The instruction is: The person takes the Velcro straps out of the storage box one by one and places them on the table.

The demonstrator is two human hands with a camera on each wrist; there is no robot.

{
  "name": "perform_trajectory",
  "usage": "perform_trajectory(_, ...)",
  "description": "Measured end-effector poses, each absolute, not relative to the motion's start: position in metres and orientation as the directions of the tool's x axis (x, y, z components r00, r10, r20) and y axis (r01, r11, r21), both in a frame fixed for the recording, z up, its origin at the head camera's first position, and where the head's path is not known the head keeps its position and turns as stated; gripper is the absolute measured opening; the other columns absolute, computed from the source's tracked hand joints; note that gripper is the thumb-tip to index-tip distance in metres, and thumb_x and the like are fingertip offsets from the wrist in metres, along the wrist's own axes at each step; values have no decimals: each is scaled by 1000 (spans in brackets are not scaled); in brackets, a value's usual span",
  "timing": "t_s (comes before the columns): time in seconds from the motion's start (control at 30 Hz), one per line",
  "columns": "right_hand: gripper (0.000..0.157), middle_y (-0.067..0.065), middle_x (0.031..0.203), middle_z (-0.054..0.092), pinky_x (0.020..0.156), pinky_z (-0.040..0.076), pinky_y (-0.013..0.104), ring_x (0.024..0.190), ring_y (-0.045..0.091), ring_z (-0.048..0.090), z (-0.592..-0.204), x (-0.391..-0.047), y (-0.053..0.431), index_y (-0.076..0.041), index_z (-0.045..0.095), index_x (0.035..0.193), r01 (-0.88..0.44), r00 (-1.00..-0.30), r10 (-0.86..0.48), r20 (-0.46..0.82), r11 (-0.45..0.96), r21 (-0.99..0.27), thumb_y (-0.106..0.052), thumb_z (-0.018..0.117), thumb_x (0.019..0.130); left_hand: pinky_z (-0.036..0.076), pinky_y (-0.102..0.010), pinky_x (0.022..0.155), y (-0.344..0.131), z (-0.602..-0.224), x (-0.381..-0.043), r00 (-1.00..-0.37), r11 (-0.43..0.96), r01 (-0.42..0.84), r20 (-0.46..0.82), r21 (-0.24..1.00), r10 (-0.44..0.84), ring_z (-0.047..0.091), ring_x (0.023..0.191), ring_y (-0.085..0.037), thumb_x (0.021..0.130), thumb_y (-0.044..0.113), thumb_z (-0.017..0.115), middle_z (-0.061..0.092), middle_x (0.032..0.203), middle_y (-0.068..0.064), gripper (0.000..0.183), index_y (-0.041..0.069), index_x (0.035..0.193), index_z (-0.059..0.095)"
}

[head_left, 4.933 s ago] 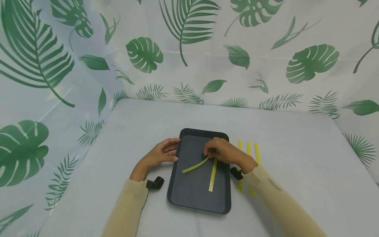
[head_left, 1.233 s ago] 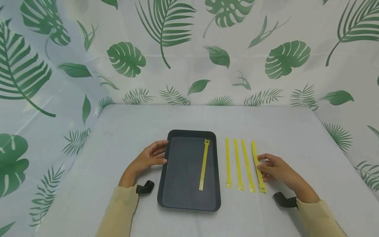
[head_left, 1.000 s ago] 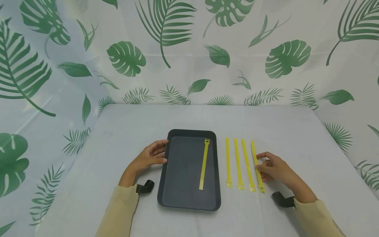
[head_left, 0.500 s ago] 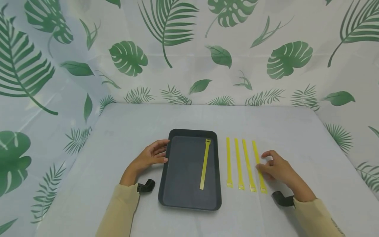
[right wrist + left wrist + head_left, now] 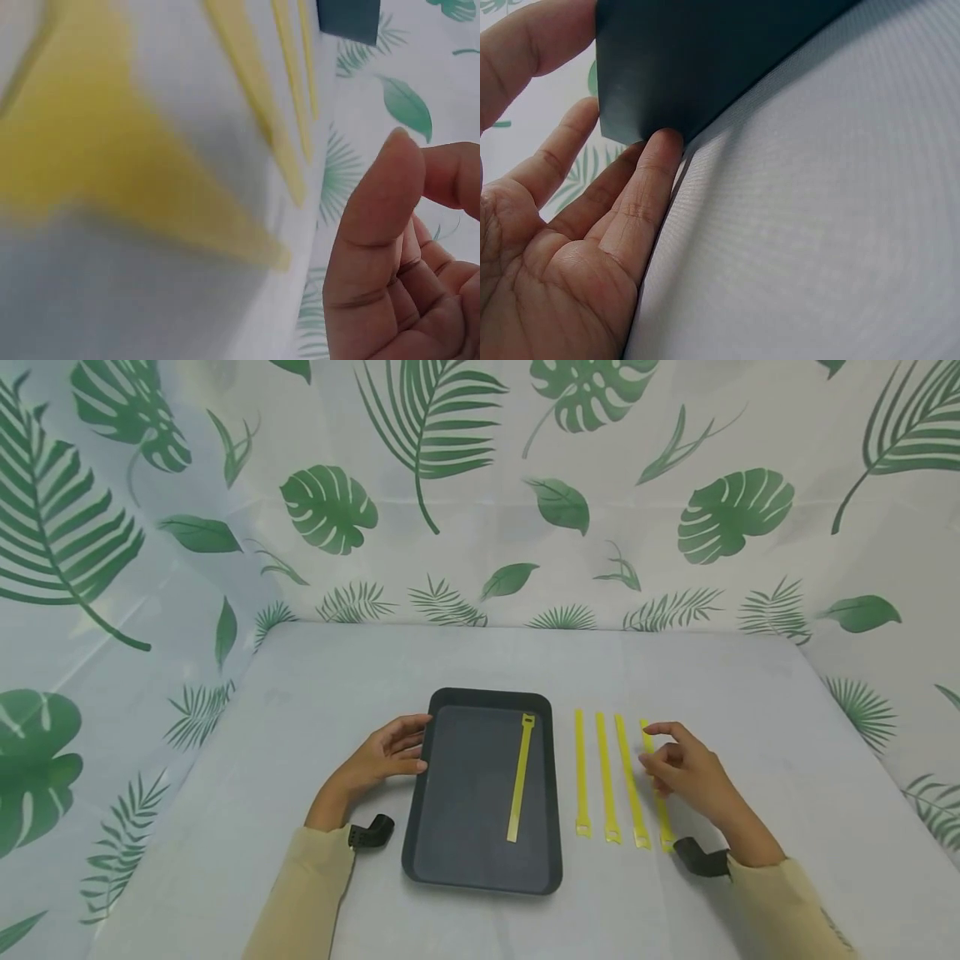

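Observation:
A dark grey rectangular tray (image 5: 465, 802) lies on the white cloth, with one yellow slotted cable strap (image 5: 519, 781) stretched lengthwise on its right half. My left hand (image 5: 375, 758) rests against the tray's left side; the left wrist view shows its fingertips (image 5: 662, 142) touching the outer wall. To the right of the tray, several more yellow straps (image 5: 581, 772) lie side by side, slotted ends toward me. My right hand (image 5: 693, 777) hovers over the rightmost strap (image 5: 648, 739), partly covering it. Nothing sits between its bent thumb (image 5: 375, 217) and fingers.
White cloth (image 5: 360, 668) covers the table, and a leaf-printed curtain (image 5: 465, 527) rises behind it and at both sides. A black camera mount (image 5: 372, 832) sticks out from the left cuff, another (image 5: 701, 857) from the right.
Earlier my right hand was over the tray with a strap, then held the rightmost strap beside the row. It has since let that strap go and lifted slightly away. My left hand stays at the tray.

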State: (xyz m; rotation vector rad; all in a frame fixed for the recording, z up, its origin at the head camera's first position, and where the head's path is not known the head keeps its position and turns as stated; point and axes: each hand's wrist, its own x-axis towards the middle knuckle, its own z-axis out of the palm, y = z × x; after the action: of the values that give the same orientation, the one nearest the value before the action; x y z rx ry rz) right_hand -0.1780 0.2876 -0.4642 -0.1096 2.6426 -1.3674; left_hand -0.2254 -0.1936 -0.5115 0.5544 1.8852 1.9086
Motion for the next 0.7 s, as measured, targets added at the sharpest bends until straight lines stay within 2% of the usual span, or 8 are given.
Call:
perform_trajectory(0.37, 51, 15, 89, 67, 61, 62, 27, 67, 16, 63, -462, -186, 262, 9, 43, 150, -55, -977, -207, -53, 481, -875, 0, 67, 106, 49, -30, 117, -194, -510, -225, -842, -5, -3, 0, 1000, 539, 38, 154, -51, 93, 2, 83, 37, 167, -32, 83, -10, 162, 37)
perform_trajectory(0.7, 48, 18, 89, 67, 62, 62, 28, 67, 17, 64, -457, -195, 240, 9, 48, 146, -120, -963, -270, -9, 460, -880, 1, 69, 104, 49, -28, 117, -195, -510, -226, -840, -7, 4, 7, 1000, 542, 38, 154, -51, 93, 1, 83, 38, 167, -32, 83, -10, 162, 37)
